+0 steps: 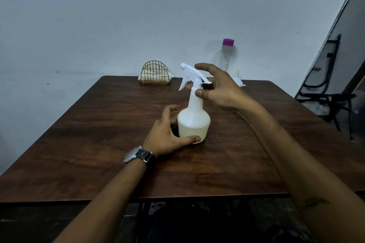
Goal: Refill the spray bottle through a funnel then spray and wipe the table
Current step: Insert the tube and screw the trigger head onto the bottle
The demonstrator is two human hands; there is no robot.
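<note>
A white spray bottle (194, 122) stands upright in the middle of the dark wooden table (94, 140), with pale liquid in its lower body. My left hand (165, 134) cups the bottle's base: the thumb lies across the front near the bottom and the fingers curl behind. My right hand (219, 89) curls round the white trigger head (188, 74), thumb against the neck collar and index finger arched over the top. At the table's far edge stands a clear water bottle (227, 57) with a purple cap. Beside it is a white funnel (238, 80), partly hidden by my right hand.
A gold wire napkin holder (155, 74) with white napkins stands at the far edge, left of the spray bottle. A black metal chair (327, 92) stands off the table's right side. A pale wall is behind the table. I wear a watch (138, 155) on my left wrist.
</note>
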